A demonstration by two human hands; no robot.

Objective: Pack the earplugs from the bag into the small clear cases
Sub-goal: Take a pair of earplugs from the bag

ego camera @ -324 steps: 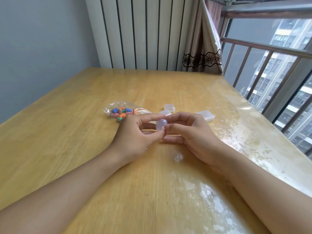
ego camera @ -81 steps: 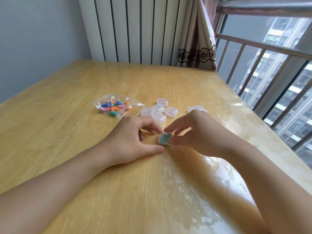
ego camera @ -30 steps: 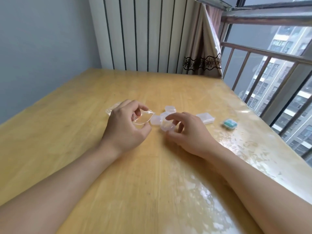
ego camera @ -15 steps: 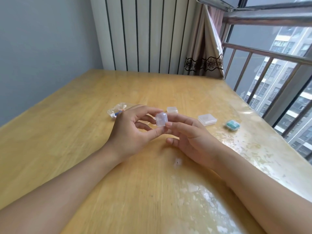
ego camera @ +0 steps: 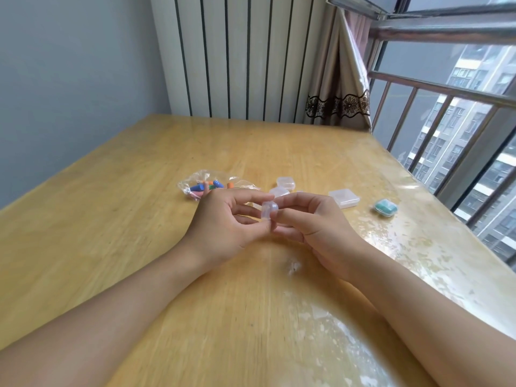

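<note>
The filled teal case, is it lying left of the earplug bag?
No, the filled teal case lies far right near the window, while the earplug bag sits on the left.

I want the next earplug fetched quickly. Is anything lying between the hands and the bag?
Nothing visible does. The bag lies just beyond the left hand on bare table. Both hands, the right hand included, are busy holding a small clear case.

The tabletop (ego camera: pixel 139 205) is pale varnished wood, glossy and blotchy towards its right edge. The earplug bag (ego camera: pixel 212 185) is thin crinkled clear plastic. The small cases (ego camera: pixel 286 182) are smooth frosted clear plastic. The curtain (ego camera: pixel 339 79) is cloth with a lace band.
</note>
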